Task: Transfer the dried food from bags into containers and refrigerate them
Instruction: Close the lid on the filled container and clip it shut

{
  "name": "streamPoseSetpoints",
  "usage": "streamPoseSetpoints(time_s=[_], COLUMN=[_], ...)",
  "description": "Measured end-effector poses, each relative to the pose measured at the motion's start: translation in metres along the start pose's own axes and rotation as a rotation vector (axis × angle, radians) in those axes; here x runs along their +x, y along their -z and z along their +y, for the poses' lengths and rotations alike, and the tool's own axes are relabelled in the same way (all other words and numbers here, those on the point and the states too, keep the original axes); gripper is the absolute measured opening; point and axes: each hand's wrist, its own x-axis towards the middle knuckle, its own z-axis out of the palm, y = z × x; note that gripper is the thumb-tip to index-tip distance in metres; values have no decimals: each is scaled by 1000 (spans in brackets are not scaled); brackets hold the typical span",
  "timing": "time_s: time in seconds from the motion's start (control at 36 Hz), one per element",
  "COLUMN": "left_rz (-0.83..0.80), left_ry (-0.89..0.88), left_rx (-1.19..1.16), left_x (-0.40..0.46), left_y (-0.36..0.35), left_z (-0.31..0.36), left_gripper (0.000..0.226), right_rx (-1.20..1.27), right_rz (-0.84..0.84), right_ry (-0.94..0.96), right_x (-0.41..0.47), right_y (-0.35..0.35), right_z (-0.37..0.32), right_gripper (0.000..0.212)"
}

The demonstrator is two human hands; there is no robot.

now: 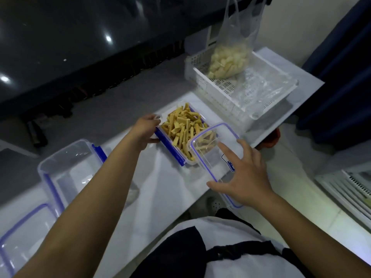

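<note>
At twelve o'clock I see the white basket [202, 77] holding a bag of pale dried pieces [228, 61], untransferred. Centre, the filled container [180, 129] of yellow strips sits on the white table [160, 187]; my left hand [145, 131] grips its nine o'clock end. My right hand [247, 173], fingers spread and relaxed, rests on the clear lid [216, 149]. Misaligned, I judge the lid could catch strips, preventing a seal.

white glossy surface [160, 183], dark shiny panel [70, 37] behind with light spots, navy curtain [341, 77] on right, pale tiled floor [291, 197]
</note>
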Motion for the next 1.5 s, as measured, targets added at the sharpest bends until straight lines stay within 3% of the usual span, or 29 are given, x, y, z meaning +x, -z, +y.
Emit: streamPoseSetpoints(time_s=[0.33, 0.53, 0.67, 0.92, 1.5], left_rz=[-66, 9, -20, -161, -167], left_ry=[26, 106, 191, 205, 171], left_rx=[-80, -326, -510, -629, -612], left_x=[-16, -34, -49, -66, -68], left_y=[0, -7, -10, -17, -27], left_z=[-32, -44, -65, -90, -89], left_gripper=[32, 42, 40, 33, 44], right_rx=[-193, -228, -242, -219, -121], right_rz=[-43, -38, -61, -78, -31], right_ry=[45, 61, 46, 7, -27], right_x=[23, 50, 67, 84, 36], right_y=[-19, -13, -12, -19, -14], right_z=[-18, -28, -40, -48, -24], right_gripper=[110, 114, 113, 111, 109])
